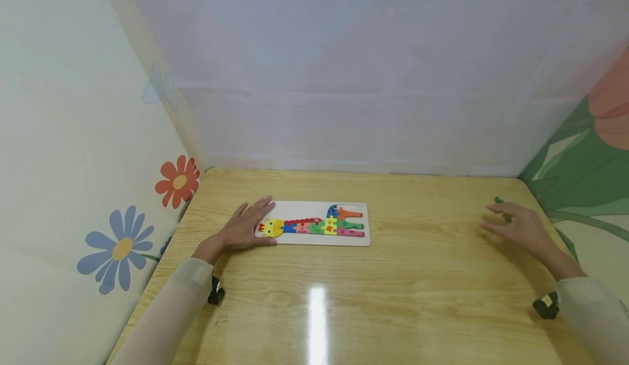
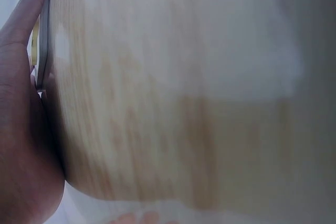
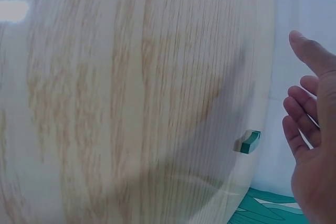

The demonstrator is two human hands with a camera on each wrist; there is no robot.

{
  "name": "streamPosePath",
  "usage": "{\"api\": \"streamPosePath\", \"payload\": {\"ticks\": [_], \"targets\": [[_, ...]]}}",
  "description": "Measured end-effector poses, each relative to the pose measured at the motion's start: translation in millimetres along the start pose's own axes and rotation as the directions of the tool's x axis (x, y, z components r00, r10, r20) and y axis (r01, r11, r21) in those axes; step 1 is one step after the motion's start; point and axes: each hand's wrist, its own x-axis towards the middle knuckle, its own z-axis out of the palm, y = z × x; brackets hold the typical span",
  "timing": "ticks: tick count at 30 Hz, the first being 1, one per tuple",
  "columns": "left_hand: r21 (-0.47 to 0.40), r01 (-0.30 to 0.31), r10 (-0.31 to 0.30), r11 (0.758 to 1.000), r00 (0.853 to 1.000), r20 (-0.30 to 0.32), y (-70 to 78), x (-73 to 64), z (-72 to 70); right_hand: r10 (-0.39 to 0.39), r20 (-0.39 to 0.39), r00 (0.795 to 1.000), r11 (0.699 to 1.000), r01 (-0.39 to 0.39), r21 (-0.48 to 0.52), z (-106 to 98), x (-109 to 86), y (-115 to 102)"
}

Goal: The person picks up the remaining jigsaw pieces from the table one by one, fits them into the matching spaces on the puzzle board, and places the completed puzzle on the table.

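Note:
A white puzzle board [image 1: 300, 209] lies flat on the table, with a giraffe made of colourful interlocking pieces [image 1: 331, 225] set in it. My left hand [image 1: 242, 230] rests at the board's left end, thumb along the near edge and fingers by the far edge. In the left wrist view, the thumb [image 2: 23, 14] lies against the board's side. Off to the right, my right hand [image 1: 518, 227] hovers over the table, thumb and fingers apart with nothing between them. Close by it, a small green puzzle piece [image 3: 250, 141] lies on the table, partly hidden by the hand in the head view.
The wood-grain table [image 1: 417, 277] meets a pale cloth backdrop [image 1: 354, 81] at the back. Flower-printed sheets stand at the left [image 1: 59, 135] and right [image 1: 589, 174] sides. A black wrist camera [image 1: 216, 290] is worn at the left wrist, and another [image 1: 546, 305] at the right.

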Motion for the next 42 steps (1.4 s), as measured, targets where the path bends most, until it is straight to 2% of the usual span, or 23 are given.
{"api": "streamPosePath", "payload": {"ticks": [10,17,28,35,42], "targets": [[-0.005,-0.001,0.001,1.0,1.0,0.007,0.6,0.7,0.8,0.023,0.014,1.0,1.0,-0.023,0.008,-4.4,-3.4,4.2],[-0.018,-0.026,0.026,0.999,0.999,-0.026,0.1,0.5,2.5,0.039,0.028,0.999,0.999,-0.039,-0.005,-7.7,-3.4,9.4],[0.005,0.006,-0.006,1.0,1.0,0.005,-0.3,1.3,0.0,0.094,0.048,0.994,0.996,-0.094,0.004,-11.4,-5.5,17.5],[0.007,0.021,-0.021,1.0,1.0,0.019,0.9,1.2,-1.4,0.089,0.023,0.996,0.996,-0.09,0.018,-11.2,-6.6,29.1],[0.004,0.024,-0.024,1.0,0.999,0.025,-0.4,1.8,-0.1,0.086,0.012,0.996,0.996,-0.086,0.009,-11.6,-7.7,28.5]]}}
